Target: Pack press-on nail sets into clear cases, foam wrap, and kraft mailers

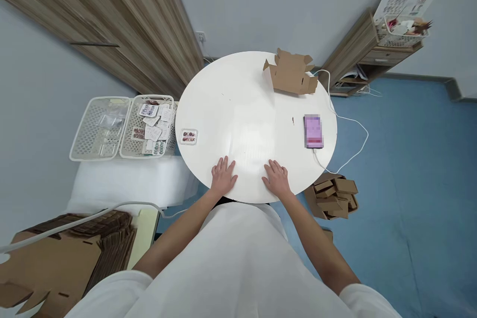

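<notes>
My left hand [223, 176] rests on the near edge of a round white table [246, 109], palm down with its fingers apart. To its right, my right hand [276, 178] lies on the same edge, also flat, holding nothing. At the table's left side sits a small clear case [188, 136] with several dark reddish pieces inside, too small to make out. A partly unfolded cardboard box [292, 73] stands at the far right of the tabletop. Nearer to my right hand is a phone-like device [313, 131] with a blurred purple screen and a cable plugged in.
Left of the table are two white baskets, one with clear cases [108, 129], one with carded packets [153, 129]. Flattened cardboard [52, 268] is stacked at lower left. A carton of small folded boxes [335, 196] stands on the floor at right. A white cable [354, 120] loops off the table.
</notes>
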Demonstrator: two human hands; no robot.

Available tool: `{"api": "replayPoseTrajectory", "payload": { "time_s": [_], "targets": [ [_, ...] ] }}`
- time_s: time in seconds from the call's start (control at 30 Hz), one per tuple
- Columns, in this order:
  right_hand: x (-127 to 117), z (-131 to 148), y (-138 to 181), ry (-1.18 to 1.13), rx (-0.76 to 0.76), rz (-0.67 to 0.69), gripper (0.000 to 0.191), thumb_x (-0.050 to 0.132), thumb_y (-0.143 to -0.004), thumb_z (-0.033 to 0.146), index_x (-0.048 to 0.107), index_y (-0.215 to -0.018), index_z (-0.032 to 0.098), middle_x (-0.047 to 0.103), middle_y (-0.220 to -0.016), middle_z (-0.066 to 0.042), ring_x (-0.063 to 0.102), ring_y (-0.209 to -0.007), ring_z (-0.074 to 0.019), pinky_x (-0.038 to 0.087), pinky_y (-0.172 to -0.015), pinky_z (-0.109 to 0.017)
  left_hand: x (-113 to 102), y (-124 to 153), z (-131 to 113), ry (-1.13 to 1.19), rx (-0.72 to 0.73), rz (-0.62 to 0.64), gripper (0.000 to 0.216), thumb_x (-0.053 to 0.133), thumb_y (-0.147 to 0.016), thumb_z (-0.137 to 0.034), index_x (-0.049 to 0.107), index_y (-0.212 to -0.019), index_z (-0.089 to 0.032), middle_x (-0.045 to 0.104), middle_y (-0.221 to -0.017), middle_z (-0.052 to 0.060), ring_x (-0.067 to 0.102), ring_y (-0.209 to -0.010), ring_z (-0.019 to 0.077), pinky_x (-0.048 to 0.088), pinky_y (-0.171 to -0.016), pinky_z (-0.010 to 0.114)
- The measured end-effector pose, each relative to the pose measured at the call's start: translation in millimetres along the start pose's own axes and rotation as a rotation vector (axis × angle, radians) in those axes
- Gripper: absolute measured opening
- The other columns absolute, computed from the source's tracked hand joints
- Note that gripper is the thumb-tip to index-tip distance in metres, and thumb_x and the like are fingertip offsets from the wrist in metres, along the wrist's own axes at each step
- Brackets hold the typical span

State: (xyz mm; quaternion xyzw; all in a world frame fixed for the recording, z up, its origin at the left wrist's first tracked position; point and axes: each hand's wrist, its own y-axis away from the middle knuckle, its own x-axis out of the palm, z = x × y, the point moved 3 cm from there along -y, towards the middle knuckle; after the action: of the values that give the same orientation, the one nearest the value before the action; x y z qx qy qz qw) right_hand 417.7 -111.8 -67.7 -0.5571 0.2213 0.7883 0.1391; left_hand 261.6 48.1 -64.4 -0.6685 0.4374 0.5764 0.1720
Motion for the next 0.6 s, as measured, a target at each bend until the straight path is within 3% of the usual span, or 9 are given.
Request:
{"api": "replayPoseTrajectory", "payload": {
  "time_s": [0.17, 0.3, 0.47, 0.6],
  "targets": [
    [1.9, -1.0, 3.7, 0.032, -0.029, -0.045, 0.042, 0.04, -0.083, 0.033, 0.043, -0.121, 0.017, 0.034, -0.137, -0.014, 0.029, -0.125, -0.028, 0.025, -0.093, -0.044, 0.7, 2.6, -3.3, -0.029, 0.008, -0.047, 0.051, 0.043, -0.081, -0.036, 0.038, -0.129, -0.022, 0.021, -0.143, 0.013, 0.014, -0.131, 0.0325, 0.019, -0.098, 0.051],
    [-6.8, 3.8, 4.4, -0.05, -0.03, -0.163, 0.041, 0.038, -0.085, 0.035, 0.043, -0.121, 0.018, 0.036, -0.136, -0.014, 0.031, -0.124, -0.0276, 0.026, -0.093, -0.044, -6.8, 9.5, 5.4, 0.037, -0.025, -0.115, 0.051, 0.041, -0.082, -0.039, 0.036, -0.13, -0.022, 0.02, -0.144, 0.012, 0.014, -0.132, 0.0315, 0.018, -0.099, 0.051],
    [-29.8, 46.6, -34.4, -0.312, -0.078, -0.214, 0.039, 0.04, -0.083, 0.034, 0.044, -0.119, 0.02, 0.045, -0.126, -0.011, 0.04, -0.116, -0.0248, 0.032, -0.092, -0.043, -31.5, 10.5, 64.2, 0.227, -0.222, -0.264, 0.054, 0.042, -0.082, -0.042, 0.035, -0.13, -0.019, 0.02, -0.143, 0.014, 0.017, -0.131, 0.0312, 0.021, -0.1, 0.05],
    [-29.7, 112.7, -96.3, -0.589, -0.123, 0.003, 0.037, 0.044, -0.08, 0.031, 0.048, -0.116, 0.022, 0.051, -0.118, -0.009, 0.049, -0.105, -0.0211, 0.042, -0.086, -0.039, -55.3, -9.1, 128.2, 0.456, -0.329, -0.392, 0.056, 0.047, -0.08, -0.038, 0.035, -0.129, -0.015, 0.026, -0.139, 0.015, 0.023, -0.128, 0.0283, 0.024, -0.102, 0.045]
  ]
}}
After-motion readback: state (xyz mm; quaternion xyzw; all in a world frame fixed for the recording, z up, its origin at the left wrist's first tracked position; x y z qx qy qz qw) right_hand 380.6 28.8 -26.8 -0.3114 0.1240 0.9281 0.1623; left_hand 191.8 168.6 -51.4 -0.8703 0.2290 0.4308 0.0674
